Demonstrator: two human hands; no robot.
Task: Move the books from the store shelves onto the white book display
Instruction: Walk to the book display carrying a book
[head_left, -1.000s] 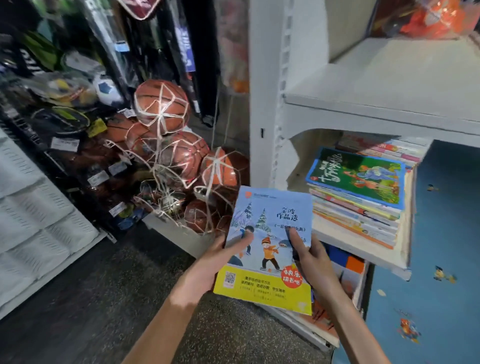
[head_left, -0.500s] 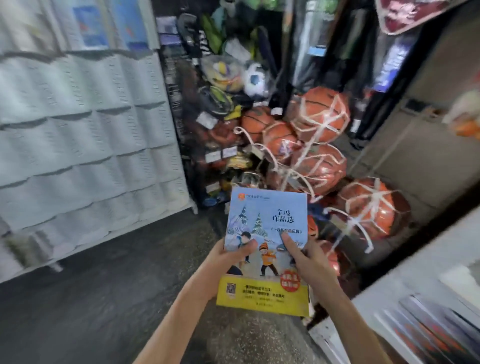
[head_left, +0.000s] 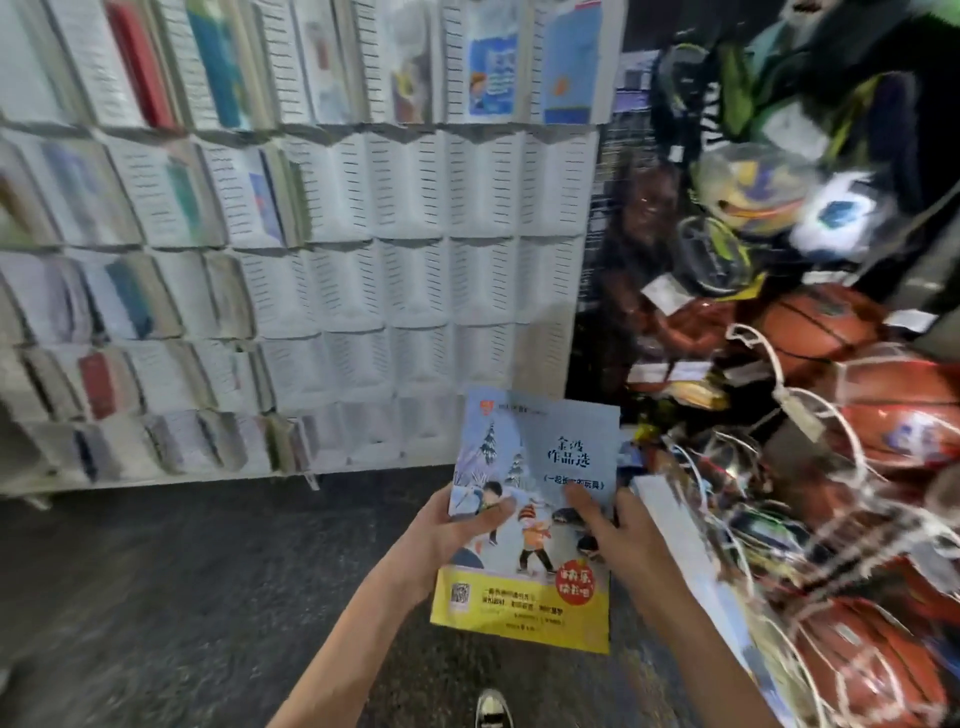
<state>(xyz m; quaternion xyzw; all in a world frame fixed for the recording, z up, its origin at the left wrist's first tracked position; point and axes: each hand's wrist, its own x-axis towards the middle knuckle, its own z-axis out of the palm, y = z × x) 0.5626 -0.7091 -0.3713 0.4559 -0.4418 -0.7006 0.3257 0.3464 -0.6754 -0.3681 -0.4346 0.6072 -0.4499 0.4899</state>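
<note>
both hands on one thin paperback book with a pale blue snowy cover and a yellow band along its bottom edge (head_left: 535, 519), held up at chest height, cover facing the camera. the left hand (head_left: 452, 530) grips the book's left edge, thumb curled across the cover over a drawn child, the other fingers hidden behind. the right hand (head_left: 618, 535) grips the right edge the same way, thumb pressed flat just below the printed title, fingers wrapped out of sight round the back. beyond the fingertips, up and to the left, stands the white slatted book display with rows of tilted pockets (head_left: 415, 280); some pockets toward its left hold books, though motion blur smears them. right of the right hand hangs a cluster of orange basketballs in white string nets (head_left: 883, 415). below the wrists, dark speckled floor (head_left: 156, 597) and the toe of one shoe (head_left: 492, 707).
</note>
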